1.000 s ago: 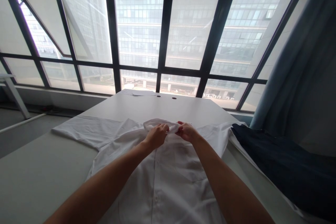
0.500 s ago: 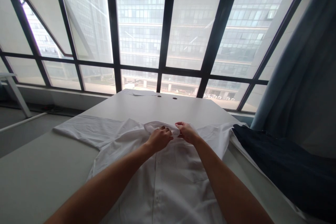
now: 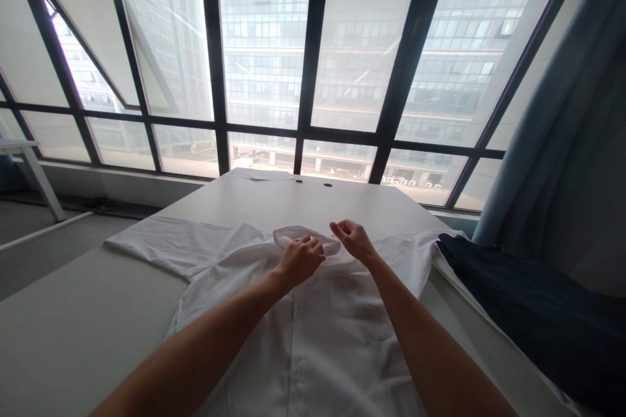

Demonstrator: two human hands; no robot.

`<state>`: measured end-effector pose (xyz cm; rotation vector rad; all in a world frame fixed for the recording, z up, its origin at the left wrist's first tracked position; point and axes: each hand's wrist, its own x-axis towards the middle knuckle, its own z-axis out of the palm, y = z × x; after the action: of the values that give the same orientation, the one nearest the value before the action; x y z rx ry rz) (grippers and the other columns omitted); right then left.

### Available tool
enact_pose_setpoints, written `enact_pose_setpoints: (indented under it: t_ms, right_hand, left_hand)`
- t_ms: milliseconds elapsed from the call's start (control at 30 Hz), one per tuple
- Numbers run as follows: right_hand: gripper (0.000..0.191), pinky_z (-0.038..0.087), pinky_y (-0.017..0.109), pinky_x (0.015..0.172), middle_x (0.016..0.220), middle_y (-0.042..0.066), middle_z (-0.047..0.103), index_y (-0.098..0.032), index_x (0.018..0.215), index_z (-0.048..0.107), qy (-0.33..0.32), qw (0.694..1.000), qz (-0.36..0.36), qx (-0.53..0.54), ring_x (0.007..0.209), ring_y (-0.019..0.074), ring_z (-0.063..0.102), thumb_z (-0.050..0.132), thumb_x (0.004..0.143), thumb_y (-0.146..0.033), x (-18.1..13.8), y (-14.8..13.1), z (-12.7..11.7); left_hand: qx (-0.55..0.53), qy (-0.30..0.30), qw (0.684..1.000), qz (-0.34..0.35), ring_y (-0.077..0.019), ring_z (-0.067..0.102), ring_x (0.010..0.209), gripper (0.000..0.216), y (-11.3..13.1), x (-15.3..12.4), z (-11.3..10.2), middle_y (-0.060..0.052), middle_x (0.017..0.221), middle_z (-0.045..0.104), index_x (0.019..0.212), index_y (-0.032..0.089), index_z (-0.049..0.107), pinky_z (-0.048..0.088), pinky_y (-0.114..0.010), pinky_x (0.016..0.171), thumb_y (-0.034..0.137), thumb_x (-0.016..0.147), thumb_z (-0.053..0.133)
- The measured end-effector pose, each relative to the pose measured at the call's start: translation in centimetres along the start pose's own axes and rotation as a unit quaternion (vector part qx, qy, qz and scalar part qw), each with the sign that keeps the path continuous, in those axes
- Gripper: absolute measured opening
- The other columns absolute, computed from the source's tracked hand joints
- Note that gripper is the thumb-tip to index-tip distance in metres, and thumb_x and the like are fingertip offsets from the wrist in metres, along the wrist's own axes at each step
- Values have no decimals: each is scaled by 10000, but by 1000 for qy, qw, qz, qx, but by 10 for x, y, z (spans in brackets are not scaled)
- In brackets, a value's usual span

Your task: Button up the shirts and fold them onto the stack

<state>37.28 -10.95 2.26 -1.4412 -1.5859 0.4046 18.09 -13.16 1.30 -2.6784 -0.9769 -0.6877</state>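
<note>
A white button-up shirt (image 3: pixel 313 332) lies spread front up, its sleeves out to both sides and its collar (image 3: pixel 293 232) at the far end. My left hand (image 3: pixel 302 259) is at the collar, with its fingers curled closed over the near edge of the cloth. Just to the right, my right hand (image 3: pixel 353 239) is raised slightly above the collar's right end. Its thumb and forefinger are pressed together, and no cloth shows between them.
The shirt rests on a white table (image 3: pixel 73 319) with two dark round holes near its far edge. Dark navy cloth (image 3: pixel 528 300) lies along the right side. Behind stand large windows, with a blue-grey curtain (image 3: pixel 548 117) at right and another white table (image 3: pixel 34 163) at left.
My right hand has come off the collar's right end and moved slightly up and right. My left hand stays at the collar. The whole view has shifted a little.
</note>
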Motion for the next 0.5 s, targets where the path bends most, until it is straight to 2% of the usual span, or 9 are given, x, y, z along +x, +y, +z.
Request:
enact_pose_setpoints:
  t_ms: [100, 233, 333, 433, 500]
  right_hand:
    - [394, 353, 238, 521, 580, -7, 566, -163, 712, 661, -88, 985, -91, -121, 544, 124, 484, 673, 727, -556, -4, -10, -11]
    - [304, 350, 228, 542, 654, 7, 632, -173, 756, 710, -117, 962, -136, -207, 577, 121, 523, 694, 744, -477, -9, -21, -18]
    - [209, 346, 234, 560, 684, 19, 667, -192, 741, 715, -94, 952, -116, -267, 605, 134, 557, 674, 780, -393, -10, -27, -18]
    - [213, 363, 250, 600, 729, 51, 701, -203, 756, 716, -28, 948, -57, -312, 672, 170, 613, 593, 856, -345, -10, -27, -16]
    - [201, 385, 262, 635, 786, 71, 718, -205, 837, 720, 7, 947, -20, -322, 733, 196, 641, 566, 878, -327, -11, -24, -13]
  left_hand:
    - [-3, 8, 1000, -11, -225, 631, 929, 100, 0, -1, 0, -80, 927, 690, 916, 154, 661, 526, -324, 719, 245, 914, 618]
    - [-5, 10, 1000, -24, -224, 631, 931, 122, -1, -2, 0, -77, 929, 693, 953, 155, 662, 522, -324, 735, 258, 924, 604]
    - [-3, 1, 1000, -28, -224, 629, 933, 135, -1, -2, 0, -79, 938, 689, 938, 153, 665, 517, -331, 751, 270, 926, 598]
    - [5, -23, 999, -40, -233, 629, 944, 129, 0, -2, 0, -94, 974, 689, 950, 148, 668, 510, -344, 758, 256, 912, 608]
    - [13, -51, 997, -54, -244, 639, 932, 143, 0, -1, -2, -105, 971, 696, 952, 134, 672, 504, -354, 757, 254, 904, 612]
